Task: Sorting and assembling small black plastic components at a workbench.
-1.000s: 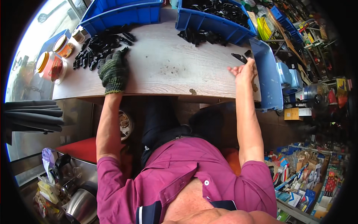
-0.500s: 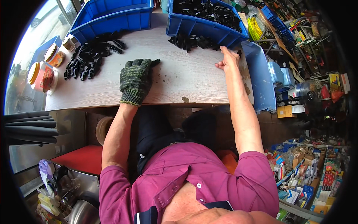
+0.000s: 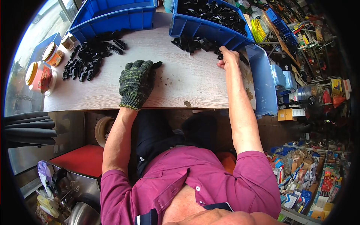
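Two black pieces (image 3: 158, 64), seemingly light, stiff and best held mid-length, are grasped, one each, by left hand (image 3: 135, 83) and right hand (image 3: 230, 59).

Red label (image 3: 45, 78), borne by a yellow-lidded jar (image 3: 38, 77); orange label (image 3: 57, 58), borne by a smaller jar (image 3: 53, 54). Lettering too small to be read.

You have two hands (image 3: 135, 83) at one table (image 3: 176, 93); on it, two black heaps (image 3: 89, 55); at its far edge, two blue crates (image 3: 123, 22); at its left, three lidded jars (image 3: 53, 56); at its right, one pale bin (image 3: 262, 78).
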Demonstrator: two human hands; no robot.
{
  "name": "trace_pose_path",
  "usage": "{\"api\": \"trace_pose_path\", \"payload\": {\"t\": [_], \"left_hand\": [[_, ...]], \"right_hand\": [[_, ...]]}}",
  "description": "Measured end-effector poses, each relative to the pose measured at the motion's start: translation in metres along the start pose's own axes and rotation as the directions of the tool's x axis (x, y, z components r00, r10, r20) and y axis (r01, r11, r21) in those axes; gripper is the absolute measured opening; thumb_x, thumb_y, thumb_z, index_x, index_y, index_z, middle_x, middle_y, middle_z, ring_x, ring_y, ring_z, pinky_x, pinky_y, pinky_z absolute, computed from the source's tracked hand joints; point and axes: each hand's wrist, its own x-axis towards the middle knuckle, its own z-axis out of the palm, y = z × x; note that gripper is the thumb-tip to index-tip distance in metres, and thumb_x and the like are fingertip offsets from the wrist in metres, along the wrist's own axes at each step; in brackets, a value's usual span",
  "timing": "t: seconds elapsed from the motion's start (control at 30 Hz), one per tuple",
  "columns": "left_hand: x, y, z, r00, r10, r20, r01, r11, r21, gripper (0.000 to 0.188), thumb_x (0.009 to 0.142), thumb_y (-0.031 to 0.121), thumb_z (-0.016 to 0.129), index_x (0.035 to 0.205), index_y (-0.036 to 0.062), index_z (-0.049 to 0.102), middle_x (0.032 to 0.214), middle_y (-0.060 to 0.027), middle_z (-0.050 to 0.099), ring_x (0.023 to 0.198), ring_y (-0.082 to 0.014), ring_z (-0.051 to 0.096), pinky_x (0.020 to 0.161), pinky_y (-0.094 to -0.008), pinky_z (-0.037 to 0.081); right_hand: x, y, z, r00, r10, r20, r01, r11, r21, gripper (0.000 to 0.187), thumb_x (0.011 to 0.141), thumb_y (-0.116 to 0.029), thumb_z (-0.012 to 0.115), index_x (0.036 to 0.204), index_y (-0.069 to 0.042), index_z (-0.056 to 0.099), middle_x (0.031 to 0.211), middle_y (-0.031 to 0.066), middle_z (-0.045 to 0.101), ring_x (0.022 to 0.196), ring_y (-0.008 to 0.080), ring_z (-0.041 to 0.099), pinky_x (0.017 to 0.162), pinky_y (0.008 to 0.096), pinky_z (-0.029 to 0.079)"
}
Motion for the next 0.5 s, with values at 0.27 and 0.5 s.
{"api": "trace_pose_path", "payload": {"t": [0.27,0.5], "left_hand": [[0.0,0.0,-0.001,1.0,-0.009,-0.011,0.009,1.0,-0.014,0.019,0.09,0.023,0.066,0.106,0.0129,0.069,0.101,-0.0104,0.07,0.094,-0.0354,0.064,0.08,-0.0469,0.052],[-0.002,-0.003,-0.001,1.0,-0.009,-0.023,0.009,1.0,-0.022,0.021,0.09,0.023,0.067,0.108,0.0122,0.069,0.102,-0.0105,0.07,0.094,-0.0355,0.065,0.081,-0.0467,0.052]], "right_hand": [[-0.003,0.006,-0.009,0.998,-0.004,0.07,0.0,0.998,0.064,0.021,0.082,-0.015,0.071,0.092,0.002,0.067,0.073,0.0087,0.059,0.045,0.0167,0.053,0.044,0.0363,0.058],[-0.014,0.012,-0.021,0.997,0.027,0.07,-0.036,0.991,0.129,0.023,0.084,-0.017,0.073,0.099,-0.001,0.065,0.059,0.0042,0.045,0.046,0.0179,0.048,0.05,0.0408,0.057]]}}
